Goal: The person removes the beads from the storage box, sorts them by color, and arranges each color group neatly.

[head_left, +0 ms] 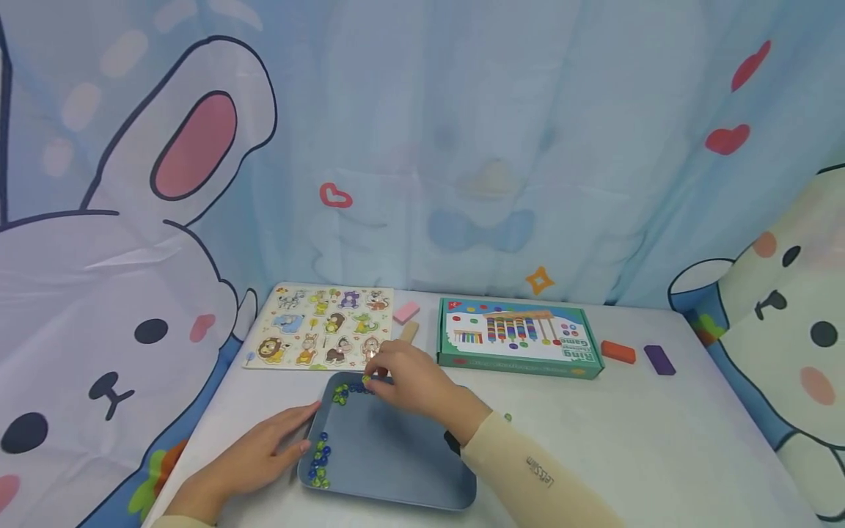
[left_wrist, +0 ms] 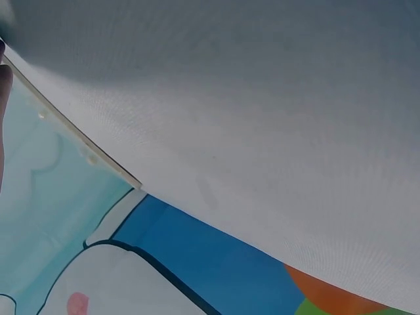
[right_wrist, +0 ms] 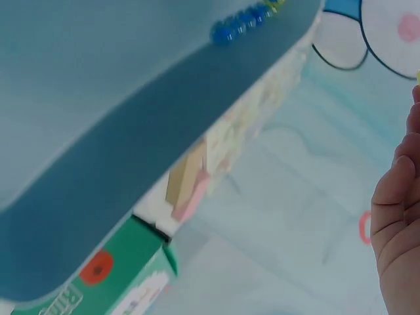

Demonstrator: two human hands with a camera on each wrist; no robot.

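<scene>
Left hand [head_left: 254, 455], fingers straight and relaxed, lay flat on the white tabletop [head_left: 660, 440], fingertips touching the left rim of a blue-grey tray [head_left: 396, 469]. Tray held small glass beads: one cluster [head_left: 320, 460] of blue and green at its near-left edge, another [head_left: 350, 390] along its far-left corner. Right hand [head_left: 412, 381] reached over the far corner, fingertips pinching a bead [head_left: 367, 378] there. Behind stood an animal puzzle board [head_left: 320, 326], then a green game box [head_left: 518, 337], closed.
</scene>
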